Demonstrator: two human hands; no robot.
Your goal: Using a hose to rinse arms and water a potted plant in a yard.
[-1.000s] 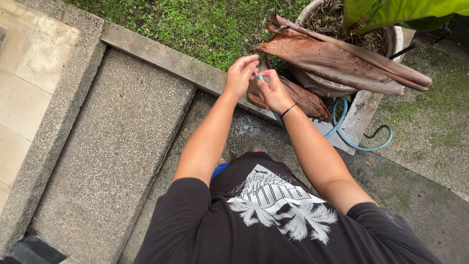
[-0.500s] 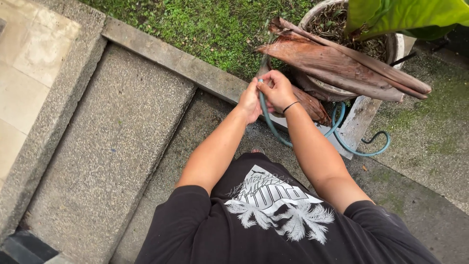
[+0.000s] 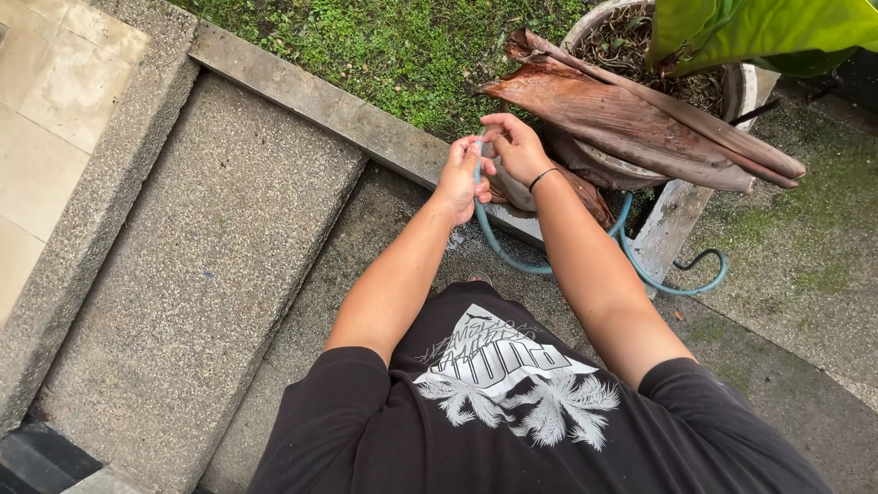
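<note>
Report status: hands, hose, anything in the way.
Left hand gripping the green hose near its end; right hand pinching the tip. Hose loops down across the wet concrete. Dry brown leaves from the plant pot hang just beyond the hands.

Two hands, one hose, one pot.
One left hand (image 3: 460, 178) and one right hand (image 3: 514, 146); one teal hose (image 3: 512, 261); one plant pot (image 3: 736, 78); several dry brown leaves (image 3: 631, 114); one black wristband (image 3: 541, 177).

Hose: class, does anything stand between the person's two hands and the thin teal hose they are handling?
Nothing visible does. The left hand and right hand both already grip the hose near its end, in front of the dry brown leaves drooping from the pot.
</note>
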